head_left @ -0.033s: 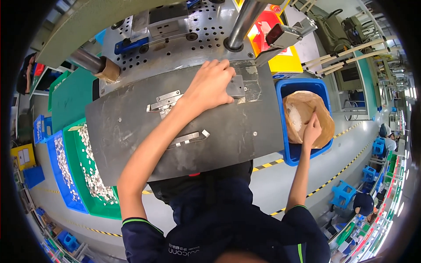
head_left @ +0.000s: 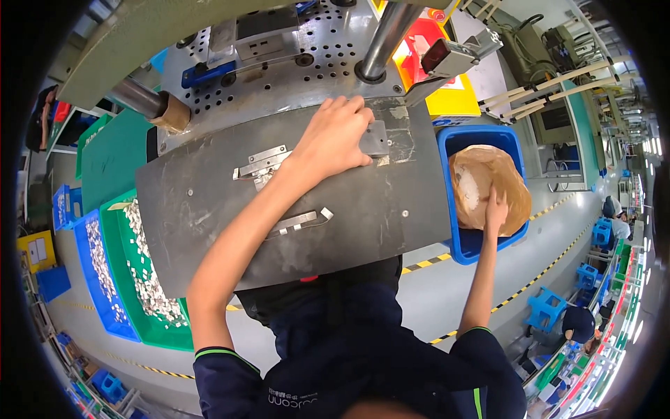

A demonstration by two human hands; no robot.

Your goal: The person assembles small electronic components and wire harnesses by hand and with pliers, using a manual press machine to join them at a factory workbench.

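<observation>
On the dark work plate (head_left: 363, 223) my left hand (head_left: 333, 136) is closed over a grey metal block (head_left: 377, 138), thumb on its near side. The block's right end shows past my fingers; the rest is covered. My right hand (head_left: 496, 213) reaches into a brown paper bag (head_left: 513, 185), fingers slightly apart with nothing visible in them. Small white pieces (head_left: 470, 192) lie in the bag, left of that hand. Beside my left forearm are a metal fixture (head_left: 264, 162) and a narrow metal bar (head_left: 296, 221), with a small white piece (head_left: 326, 213) near it.
A blue bin (head_left: 515, 140) holds the bag. Left of the plate stand a green tray (head_left: 174, 338) and a blue tray (head_left: 120, 328) of small pieces. Beyond the plate are a perforated metal bed (head_left: 272, 87) and a steel post (head_left: 388, 42). A yellow box (head_left: 453, 103) stands far right.
My right hand has drawn slightly nearer to me inside the bag, and its fingers have spread apart. My left hand stays on the metal block.
</observation>
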